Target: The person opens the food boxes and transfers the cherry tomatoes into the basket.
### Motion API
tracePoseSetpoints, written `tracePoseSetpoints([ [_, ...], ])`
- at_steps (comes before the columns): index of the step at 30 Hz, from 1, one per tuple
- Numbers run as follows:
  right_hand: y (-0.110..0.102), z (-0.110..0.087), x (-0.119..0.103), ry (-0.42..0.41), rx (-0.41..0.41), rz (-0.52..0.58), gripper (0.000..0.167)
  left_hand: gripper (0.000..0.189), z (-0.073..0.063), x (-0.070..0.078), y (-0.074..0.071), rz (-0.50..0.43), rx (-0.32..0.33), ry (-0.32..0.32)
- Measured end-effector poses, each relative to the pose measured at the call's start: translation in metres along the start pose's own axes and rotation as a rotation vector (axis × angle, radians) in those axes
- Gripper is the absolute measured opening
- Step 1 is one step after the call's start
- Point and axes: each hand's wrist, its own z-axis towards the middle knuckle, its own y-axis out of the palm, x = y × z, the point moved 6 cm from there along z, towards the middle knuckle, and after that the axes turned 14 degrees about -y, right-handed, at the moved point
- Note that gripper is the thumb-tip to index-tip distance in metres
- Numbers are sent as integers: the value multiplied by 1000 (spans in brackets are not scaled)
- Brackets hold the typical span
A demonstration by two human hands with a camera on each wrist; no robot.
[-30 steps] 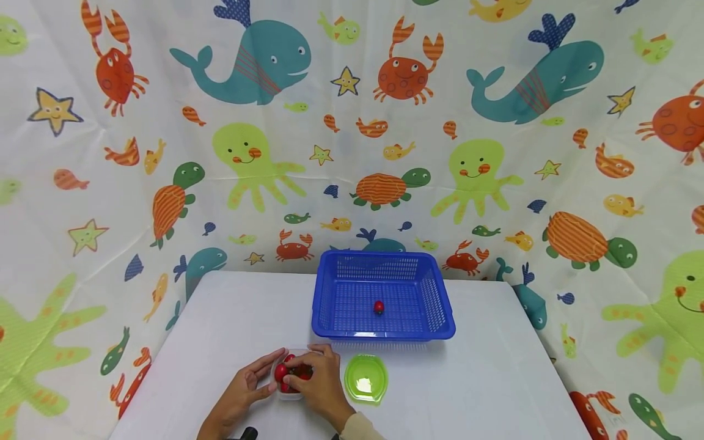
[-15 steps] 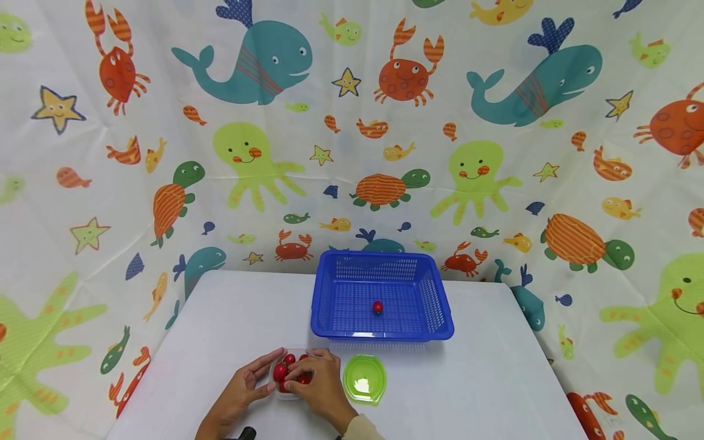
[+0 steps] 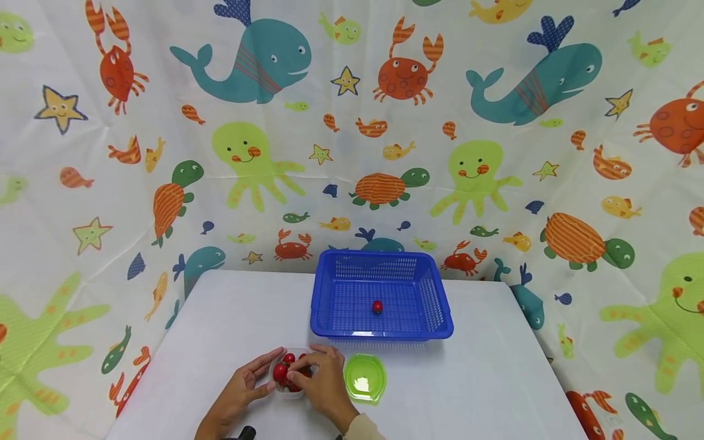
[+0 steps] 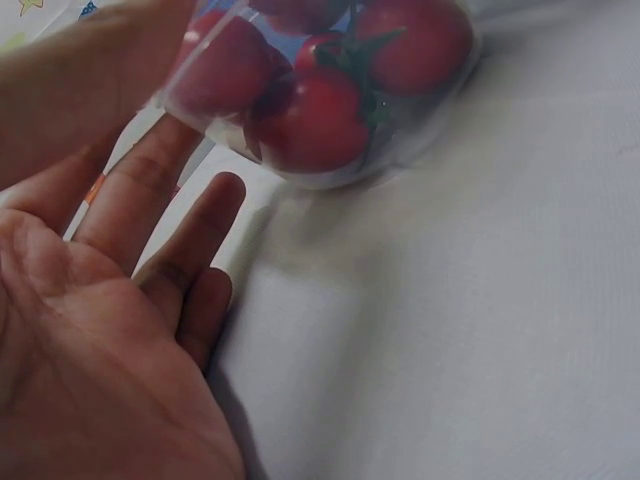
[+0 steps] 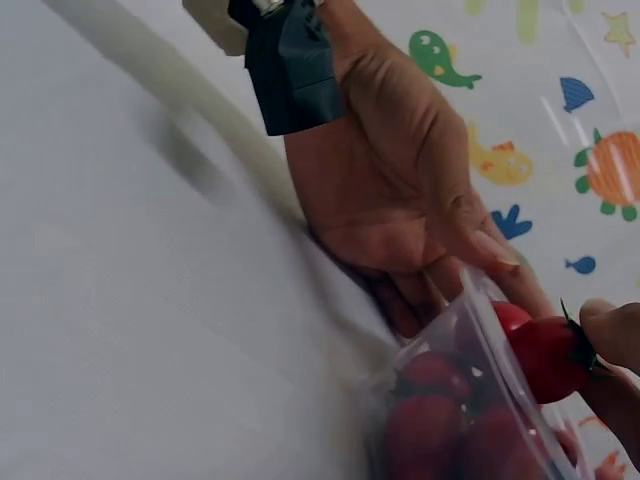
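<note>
A small clear plastic container (image 3: 291, 394) full of red cherry tomatoes (image 4: 310, 120) stands on the white table, its contents partly covered by the hands in the head view. Curving around its left side, my left hand (image 3: 244, 386) holds it with the thumb in front and fingertips behind; its other fingers extend loosely in the left wrist view. Over the container's right side, my right hand (image 3: 326, 382) pinches one tomato (image 5: 550, 360) near its green stem end, at the rim. The thumb tip shows against that tomato in the right wrist view.
A blue plastic basket (image 3: 379, 335) stands farther back, with a single red tomato (image 3: 377, 307) on its bottom. Just right of the container lies a green lid (image 3: 365, 379). A curtain (image 3: 341, 140) printed with sea animals hangs behind the table.
The right hand's fingers shift slightly over the tomatoes, with small changes in how they bend. The left hand stays around the container; basket and lid have not moved.
</note>
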Motion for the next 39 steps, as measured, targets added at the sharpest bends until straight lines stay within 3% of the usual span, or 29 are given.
tracePoseSetpoints([
  [9, -11, 4, -11, -32, 18, 137, 7, 62, -1, 2, -1, 15, -11, 51],
  [22, -38, 13, -42, -109, 61, 333, 14, 62, 0, 2, -1, 22, 12, 25],
  [39, -91, 51, -37, -139, 119, 301, 11, 63, 1, -1, 2, -25, 41, -71],
])
